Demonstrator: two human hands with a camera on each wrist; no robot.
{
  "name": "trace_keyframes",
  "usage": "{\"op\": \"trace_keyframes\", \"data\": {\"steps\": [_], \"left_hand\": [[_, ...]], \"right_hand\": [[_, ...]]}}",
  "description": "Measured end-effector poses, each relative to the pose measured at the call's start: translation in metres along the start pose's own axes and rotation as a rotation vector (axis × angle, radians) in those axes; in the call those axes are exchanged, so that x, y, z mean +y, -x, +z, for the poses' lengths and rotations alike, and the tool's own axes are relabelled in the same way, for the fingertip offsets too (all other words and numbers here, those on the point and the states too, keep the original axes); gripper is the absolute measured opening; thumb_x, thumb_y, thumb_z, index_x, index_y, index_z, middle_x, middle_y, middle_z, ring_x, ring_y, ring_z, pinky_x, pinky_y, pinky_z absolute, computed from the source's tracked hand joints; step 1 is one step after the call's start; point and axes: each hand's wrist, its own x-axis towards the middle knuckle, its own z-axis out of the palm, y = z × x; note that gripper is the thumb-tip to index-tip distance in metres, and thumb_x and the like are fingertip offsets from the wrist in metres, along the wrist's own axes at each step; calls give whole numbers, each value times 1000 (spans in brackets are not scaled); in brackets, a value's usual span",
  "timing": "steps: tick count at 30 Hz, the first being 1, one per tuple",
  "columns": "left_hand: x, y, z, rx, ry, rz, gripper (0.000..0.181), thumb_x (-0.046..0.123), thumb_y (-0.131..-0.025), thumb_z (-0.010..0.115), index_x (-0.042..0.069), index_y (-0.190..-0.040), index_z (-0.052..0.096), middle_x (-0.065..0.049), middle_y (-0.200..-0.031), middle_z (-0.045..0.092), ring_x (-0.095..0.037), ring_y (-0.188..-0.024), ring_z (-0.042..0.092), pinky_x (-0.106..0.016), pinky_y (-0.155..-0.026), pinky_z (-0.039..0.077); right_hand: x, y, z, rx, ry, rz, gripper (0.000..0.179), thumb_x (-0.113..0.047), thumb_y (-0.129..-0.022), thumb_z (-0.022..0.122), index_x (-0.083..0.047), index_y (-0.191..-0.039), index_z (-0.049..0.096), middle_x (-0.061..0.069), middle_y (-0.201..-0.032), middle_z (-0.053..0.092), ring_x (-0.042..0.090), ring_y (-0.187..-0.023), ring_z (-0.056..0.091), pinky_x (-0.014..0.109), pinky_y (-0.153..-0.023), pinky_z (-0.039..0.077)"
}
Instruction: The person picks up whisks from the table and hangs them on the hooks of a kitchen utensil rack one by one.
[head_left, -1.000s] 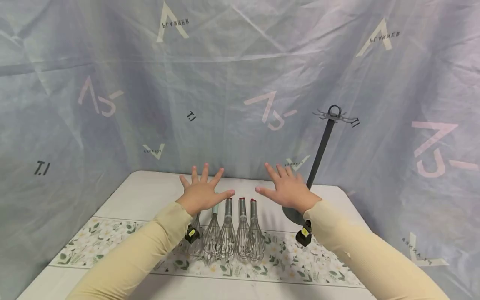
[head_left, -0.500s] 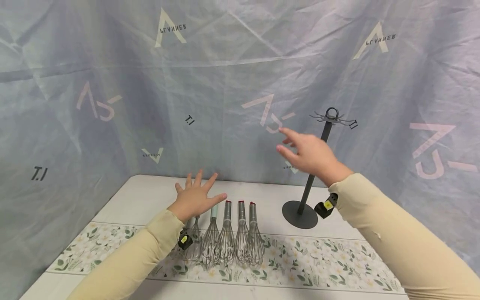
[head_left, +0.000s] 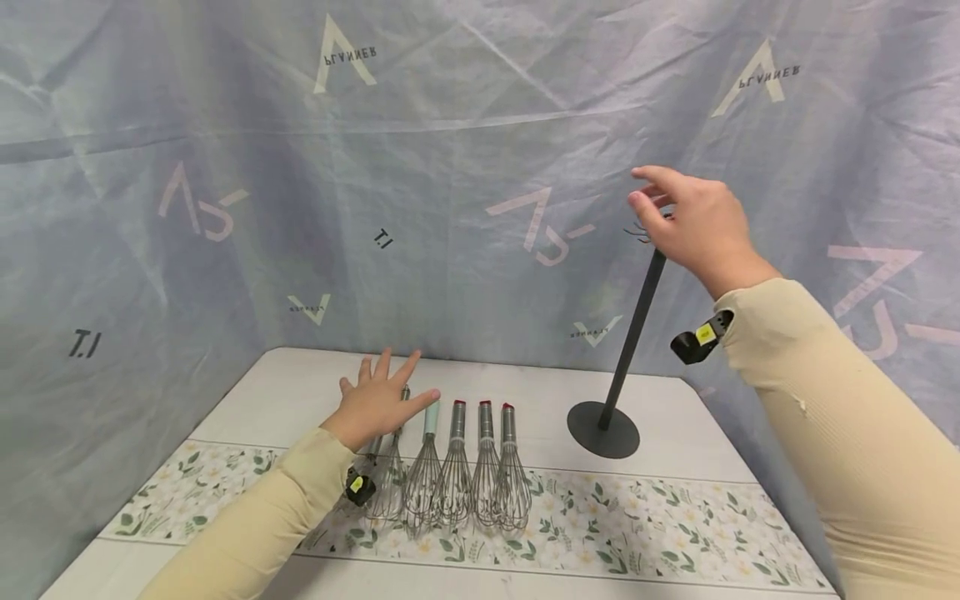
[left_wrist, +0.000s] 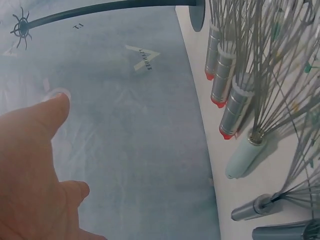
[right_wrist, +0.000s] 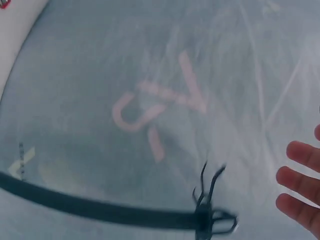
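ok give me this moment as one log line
left hand: fingers spread, empty; right hand: near top of stand, empty; whisks: in row on table; hooks: bare

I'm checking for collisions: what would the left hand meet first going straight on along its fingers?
Probably the hanging cloth behind the table; nothing shows between it and the left hand, though depth is unclear.

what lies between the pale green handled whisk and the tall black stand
Three silver wire whisks with red-tipped handles, side by side, then a bare stretch of white tabletop; the head view shows this.
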Motion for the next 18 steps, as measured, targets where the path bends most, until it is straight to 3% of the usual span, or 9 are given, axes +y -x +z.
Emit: {"op": "trace_keyframes", "data": {"steps": [4, 11, 16, 18], "left_hand": [[-7, 0, 4, 20, 29, -4, 90, 79, -93, 38, 29, -164, 11, -25, -166, 1, -58, -147, 4, -83, -104, 10], [-23, 0, 15, 101, 81, 4, 88, 74, -96, 41, 24, -164, 17, -29, -163, 16, -59, -141, 26, -77, -99, 33], [-34, 2, 21, 132, 144, -17, 84, 66, -99, 47, 20, -164, 20, -33, -158, 25, -60, -133, 38, -72, -90, 44], [-39, 3, 24, 133, 160, -39, 83, 61, -99, 51, 18, -163, 22, -34, -154, 29, -60, -127, 43, -70, -85, 47]], "right_hand": [[19, -5, 2, -71, -11, 103, 48, -38, -106, 48, -16, -148, 53, 15, -130, 67, 41, -111, 64, 60, -86, 47], [48, -6, 12, -264, -70, 263, 59, -42, -108, 34, -13, -159, 34, 23, -150, 48, 48, -134, 45, 66, -103, 37], [59, -4, 13, -321, -152, 338, 58, -42, -109, 26, -17, -162, 27, 24, -155, 40, 49, -140, 37, 68, -106, 33], [60, -3, 14, -335, -169, 356, 57, -42, -109, 25, -19, -162, 27, 23, -156, 39, 47, -136, 42, 66, -102, 36]]}}
